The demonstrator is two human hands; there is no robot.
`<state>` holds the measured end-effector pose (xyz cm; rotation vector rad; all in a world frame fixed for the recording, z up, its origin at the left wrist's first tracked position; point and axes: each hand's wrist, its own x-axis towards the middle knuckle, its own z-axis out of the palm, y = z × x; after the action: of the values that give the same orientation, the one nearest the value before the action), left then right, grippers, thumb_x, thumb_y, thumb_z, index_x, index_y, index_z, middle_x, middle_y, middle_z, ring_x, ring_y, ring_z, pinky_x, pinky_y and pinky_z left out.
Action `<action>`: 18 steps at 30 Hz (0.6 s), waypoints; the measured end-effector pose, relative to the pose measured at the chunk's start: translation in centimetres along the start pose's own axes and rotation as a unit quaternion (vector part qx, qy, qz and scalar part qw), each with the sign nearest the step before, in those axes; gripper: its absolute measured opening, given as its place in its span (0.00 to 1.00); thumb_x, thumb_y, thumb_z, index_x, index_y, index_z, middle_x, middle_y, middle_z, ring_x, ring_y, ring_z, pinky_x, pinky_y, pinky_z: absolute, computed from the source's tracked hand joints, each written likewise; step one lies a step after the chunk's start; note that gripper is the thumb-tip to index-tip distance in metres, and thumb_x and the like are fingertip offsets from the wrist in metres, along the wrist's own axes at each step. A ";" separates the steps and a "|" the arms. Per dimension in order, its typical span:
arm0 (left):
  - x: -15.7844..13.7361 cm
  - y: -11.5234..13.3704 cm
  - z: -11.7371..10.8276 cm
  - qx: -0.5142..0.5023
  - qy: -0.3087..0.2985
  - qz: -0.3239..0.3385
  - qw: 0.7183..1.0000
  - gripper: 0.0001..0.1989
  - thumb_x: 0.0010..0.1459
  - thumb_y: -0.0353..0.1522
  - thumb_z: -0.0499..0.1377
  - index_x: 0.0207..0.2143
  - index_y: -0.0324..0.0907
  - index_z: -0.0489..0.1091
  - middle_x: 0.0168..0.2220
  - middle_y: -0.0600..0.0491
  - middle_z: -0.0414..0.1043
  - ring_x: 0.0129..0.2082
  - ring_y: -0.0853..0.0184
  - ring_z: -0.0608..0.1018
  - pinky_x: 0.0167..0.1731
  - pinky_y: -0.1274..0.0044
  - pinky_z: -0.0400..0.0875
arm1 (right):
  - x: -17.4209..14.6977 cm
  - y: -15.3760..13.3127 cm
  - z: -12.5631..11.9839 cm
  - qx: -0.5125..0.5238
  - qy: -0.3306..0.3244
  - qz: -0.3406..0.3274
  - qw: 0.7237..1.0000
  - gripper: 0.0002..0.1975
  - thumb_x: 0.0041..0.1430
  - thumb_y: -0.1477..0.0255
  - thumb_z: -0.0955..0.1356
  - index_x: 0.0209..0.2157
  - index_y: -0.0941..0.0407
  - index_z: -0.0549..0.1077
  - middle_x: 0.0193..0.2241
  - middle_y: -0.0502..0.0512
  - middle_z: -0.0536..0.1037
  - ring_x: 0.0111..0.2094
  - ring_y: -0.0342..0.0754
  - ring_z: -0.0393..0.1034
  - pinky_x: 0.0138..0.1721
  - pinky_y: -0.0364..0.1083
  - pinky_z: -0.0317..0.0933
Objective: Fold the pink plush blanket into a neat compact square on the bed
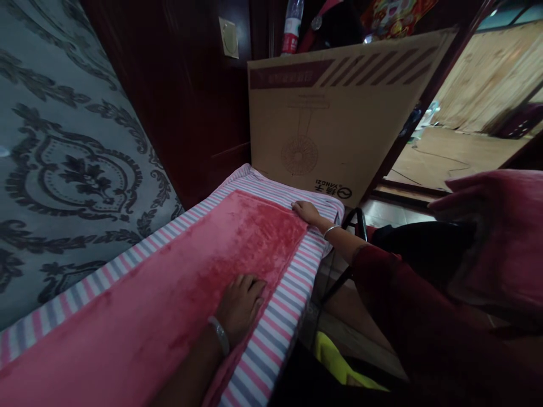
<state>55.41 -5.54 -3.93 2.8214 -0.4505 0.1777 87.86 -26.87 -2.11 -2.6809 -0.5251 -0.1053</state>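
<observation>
A pink plush blanket (169,294), folded into a long strip, lies on a bed or table covered with a striped sheet (271,333). My left hand (241,302) rests palm down on the blanket near its right edge, fingers stretched out, with a bracelet on the wrist. My right hand (307,213) reaches to the blanket's far right corner. Its fingers are curled at the blanket's edge and seem to pinch it; the fingertips are partly hidden. Darker, brushed patches show in the pile between the hands.
A large cardboard box (335,118) with a fan drawing stands behind the far end. Patterned wallpaper (80,169) borders the left side. On the right, another folded pink plush piece (504,237) sits above a dark seat. A bottle (292,28) stands behind the box.
</observation>
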 end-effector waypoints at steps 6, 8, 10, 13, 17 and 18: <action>0.0 0.0 -0.2 -0.005 -0.001 -0.002 1.000 0.17 0.65 0.29 0.55 0.54 0.44 0.71 0.51 0.47 0.70 0.50 0.57 0.70 0.50 0.62 0.69 | 1.3 0.0 1.0 0.068 -0.001 -0.057 0.996 0.10 0.61 0.70 0.67 0.36 0.59 0.80 0.34 0.56 0.82 0.34 0.47 0.71 0.35 0.42 0.57; 0.0 0.0 -0.2 -0.008 -0.001 0.001 1.000 0.16 0.65 0.29 0.55 0.54 0.44 0.71 0.51 0.47 0.70 0.49 0.57 0.70 0.51 0.62 0.69 | 1.9 0.1 1.5 0.089 0.003 -0.060 0.994 0.08 0.57 0.72 0.67 0.33 0.59 0.80 0.32 0.56 0.81 0.32 0.47 0.69 0.34 0.42 0.57; 0.0 0.0 -0.3 -0.011 -0.002 0.001 1.000 0.16 0.65 0.29 0.55 0.54 0.44 0.71 0.51 0.47 0.70 0.50 0.57 0.69 0.51 0.62 0.69 | 2.3 0.3 1.9 0.114 0.017 -0.062 0.991 0.10 0.58 0.72 0.66 0.33 0.60 0.79 0.32 0.56 0.80 0.32 0.47 0.68 0.34 0.42 0.57; 0.0 0.1 -0.2 -0.012 -0.007 -0.001 1.000 0.16 0.65 0.28 0.55 0.54 0.43 0.71 0.51 0.47 0.70 0.50 0.57 0.69 0.50 0.62 0.69 | 2.7 0.6 2.6 0.153 0.037 -0.063 0.986 0.13 0.60 0.70 0.62 0.35 0.60 0.77 0.32 0.55 0.79 0.32 0.46 0.67 0.34 0.42 0.58; 0.1 0.0 -0.1 -0.015 0.001 0.008 1.000 0.16 0.65 0.28 0.55 0.54 0.43 0.71 0.50 0.47 0.70 0.49 0.58 0.69 0.50 0.62 0.69 | 2.6 1.1 3.3 0.180 0.034 -0.057 0.981 0.11 0.56 0.68 0.64 0.30 0.58 0.76 0.27 0.52 0.77 0.30 0.46 0.65 0.33 0.42 0.58; 0.1 -0.1 -0.1 -0.015 0.006 0.011 1.000 0.16 0.65 0.28 0.55 0.54 0.43 0.71 0.50 0.47 0.70 0.49 0.58 0.69 0.50 0.62 0.69 | 2.6 1.2 3.4 0.184 0.031 -0.056 0.981 0.10 0.56 0.67 0.65 0.29 0.58 0.76 0.26 0.52 0.76 0.29 0.45 0.64 0.33 0.42 0.58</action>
<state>55.49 -5.48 -3.88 2.7855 -0.4773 0.1895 90.69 -25.64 -5.27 -2.2810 -0.6094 -0.1112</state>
